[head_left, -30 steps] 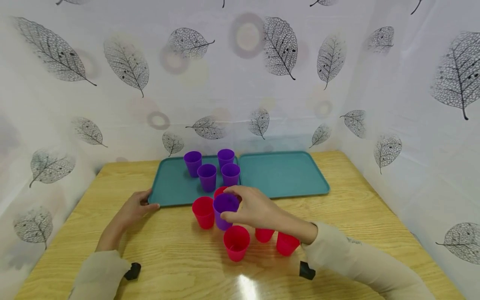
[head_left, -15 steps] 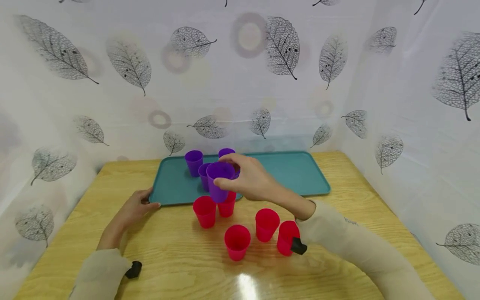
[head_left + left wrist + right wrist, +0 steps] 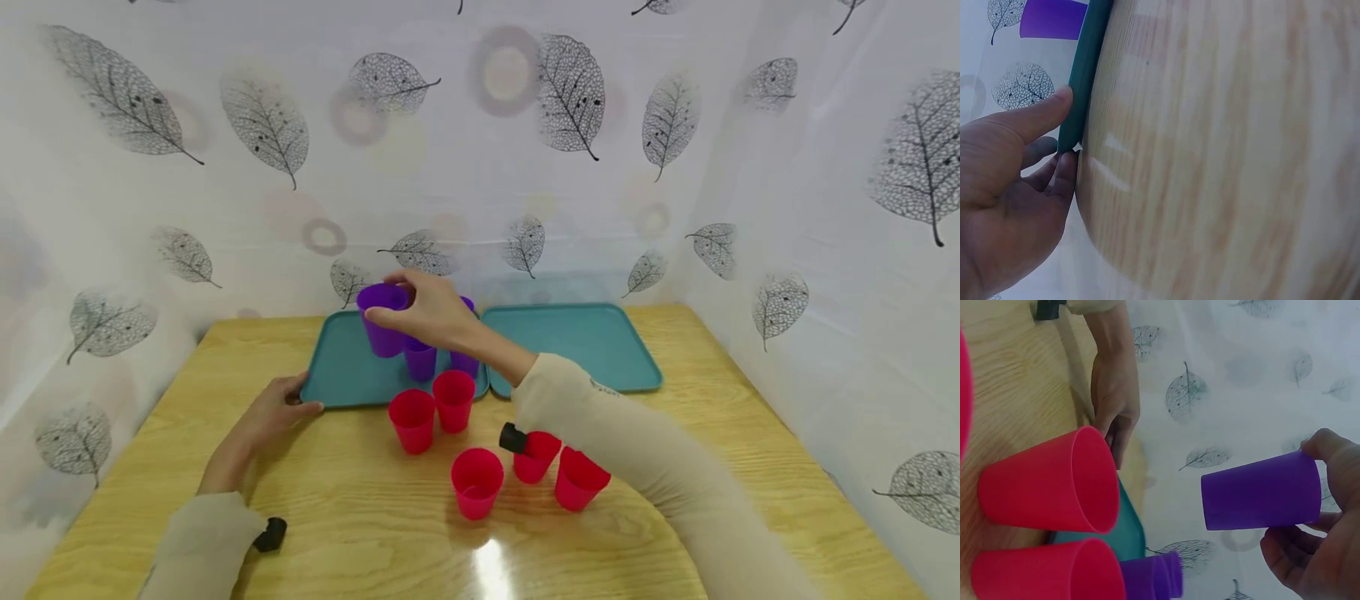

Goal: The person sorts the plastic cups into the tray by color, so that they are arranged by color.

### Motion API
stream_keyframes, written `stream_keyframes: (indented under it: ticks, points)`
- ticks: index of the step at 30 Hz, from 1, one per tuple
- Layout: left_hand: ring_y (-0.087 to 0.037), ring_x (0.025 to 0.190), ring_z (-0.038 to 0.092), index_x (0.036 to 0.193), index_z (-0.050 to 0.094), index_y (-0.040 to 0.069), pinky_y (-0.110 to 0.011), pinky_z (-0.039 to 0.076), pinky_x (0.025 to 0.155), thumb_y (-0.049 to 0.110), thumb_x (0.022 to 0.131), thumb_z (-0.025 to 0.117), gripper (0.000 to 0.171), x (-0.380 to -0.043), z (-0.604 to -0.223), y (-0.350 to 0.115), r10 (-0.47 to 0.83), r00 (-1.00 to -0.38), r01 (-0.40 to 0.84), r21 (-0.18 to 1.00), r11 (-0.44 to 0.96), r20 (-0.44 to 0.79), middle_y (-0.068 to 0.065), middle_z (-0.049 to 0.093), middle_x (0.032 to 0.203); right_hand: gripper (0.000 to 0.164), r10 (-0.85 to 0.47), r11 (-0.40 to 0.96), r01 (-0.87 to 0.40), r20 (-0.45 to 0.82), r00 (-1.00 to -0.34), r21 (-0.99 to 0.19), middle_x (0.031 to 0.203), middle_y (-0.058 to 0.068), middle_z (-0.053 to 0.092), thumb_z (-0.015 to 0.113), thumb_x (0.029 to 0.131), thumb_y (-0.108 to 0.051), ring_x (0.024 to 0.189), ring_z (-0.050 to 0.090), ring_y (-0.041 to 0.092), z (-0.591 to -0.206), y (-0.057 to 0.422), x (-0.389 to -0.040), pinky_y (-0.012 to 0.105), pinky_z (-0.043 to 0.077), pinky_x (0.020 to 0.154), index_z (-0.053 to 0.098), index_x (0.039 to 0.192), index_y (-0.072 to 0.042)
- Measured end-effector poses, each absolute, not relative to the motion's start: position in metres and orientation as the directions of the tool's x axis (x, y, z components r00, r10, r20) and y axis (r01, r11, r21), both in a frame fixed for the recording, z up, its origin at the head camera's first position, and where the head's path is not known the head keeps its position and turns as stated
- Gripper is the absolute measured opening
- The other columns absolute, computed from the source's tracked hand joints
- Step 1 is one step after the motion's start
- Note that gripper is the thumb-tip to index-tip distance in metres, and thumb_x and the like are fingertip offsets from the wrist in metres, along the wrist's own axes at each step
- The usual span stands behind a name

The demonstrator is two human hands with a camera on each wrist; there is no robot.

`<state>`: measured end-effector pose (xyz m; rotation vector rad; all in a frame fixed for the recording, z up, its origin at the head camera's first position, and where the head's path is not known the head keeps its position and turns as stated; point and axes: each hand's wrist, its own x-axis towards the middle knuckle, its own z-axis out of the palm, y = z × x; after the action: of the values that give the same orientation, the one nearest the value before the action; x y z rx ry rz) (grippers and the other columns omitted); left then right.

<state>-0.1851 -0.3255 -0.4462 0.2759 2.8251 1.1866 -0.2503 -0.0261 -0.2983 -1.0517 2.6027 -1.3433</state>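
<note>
In the head view my right hand (image 3: 438,312) grips a purple cup (image 3: 384,340) by its rim, thumb near and fingers behind. This cup hangs above the left teal tray (image 3: 341,367). The right wrist view shows the cup (image 3: 1260,494) held clear of other cups. My left hand (image 3: 273,414) pinches that tray's front left corner; in the left wrist view the thumb lies on the rim and fingertips sit at its lower edge. Purple cups (image 3: 421,361) stand upright on the tray's right part; another is hidden behind the held cup.
Several red cups stand upright on the wooden table: two close before the left tray (image 3: 412,427), one nearer (image 3: 477,487), two farther right (image 3: 580,483) partly under my right forearm. A second teal tray (image 3: 577,346) adjoins on the right. A leaf-patterned curtain (image 3: 480,167) encloses the back and sides.
My right hand has lifted the purple cup from among the red cups and carried it back and left over the left tray. The left hand has stayed at the tray corner.
</note>
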Motion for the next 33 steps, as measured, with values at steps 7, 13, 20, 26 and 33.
stream_keyframes:
  ticks: [7,13,20,26,33]
  points:
    - [-0.053,0.132,0.047,0.148,0.026,-0.024,-0.064,0.041,0.106,0.007,0.101,0.067,0.069,-0.189,-0.447,-0.326,0.197,-0.980,0.153,0.714,0.683,0.023,-0.044,0.040,0.146,0.060,-0.599,0.402,-0.573,0.267,-0.754,-0.714,0.116,0.007,0.070,0.077,0.092,-0.041,0.098,0.064,0.013,-0.330,-0.057,-0.269,0.019,0.053,0.079,0.062,0.137,-0.004]
    - [-0.051,0.130,0.049,0.148,0.028,-0.023,-0.061,0.044,0.104,0.007,0.100,0.068,0.069,-0.190,-0.449,-0.328,0.204,-0.978,0.171,0.703,0.690,0.038,-0.043,0.043,0.144,0.063,-0.665,0.403,-0.571,0.200,-0.720,-0.715,0.126,0.008,0.068,0.078,0.093,-0.041,0.109,0.063,0.016,-0.349,-0.070,-0.278,0.020,0.052,0.087,0.060,0.140,-0.004]
    - [-0.049,0.127,0.051,0.147,0.028,-0.024,-0.060,0.044,0.103,0.008,0.100,0.068,0.069,-0.189,-0.448,-0.329,0.201,-0.979,0.173,0.699,0.694,0.043,-0.044,0.044,0.143,0.065,-0.701,0.460,-0.565,0.111,-0.705,-0.684,0.133,0.012,0.066,0.078,0.093,-0.044,0.120,0.062,0.021,-0.358,-0.075,-0.283,0.024,0.053,0.093,0.059,0.142,-0.006]
    - [-0.050,0.129,0.049,0.147,0.029,-0.024,-0.062,0.043,0.105,0.009,0.100,0.069,0.070,-0.189,-0.448,-0.328,0.196,-0.980,0.168,0.696,0.698,0.039,-0.043,0.043,0.144,0.068,-0.697,0.498,-0.566,0.085,-0.712,-0.657,0.137,0.013,0.064,0.078,0.092,-0.044,0.125,0.061,0.023,-0.365,-0.078,-0.283,0.027,0.053,0.096,0.058,0.143,-0.005]
    - [-0.043,0.124,0.054,0.149,0.031,-0.021,-0.039,0.051,0.098,0.006,0.100,0.069,0.068,-0.190,-0.451,-0.328,0.209,-0.977,0.185,0.707,0.682,0.054,-0.041,0.048,0.142,0.067,-0.710,0.502,-0.586,0.083,-0.699,-0.636,0.137,0.013,0.065,0.078,0.092,-0.045,0.124,0.061,0.023,-0.364,-0.083,-0.278,0.026,0.053,0.095,0.059,0.143,-0.004]
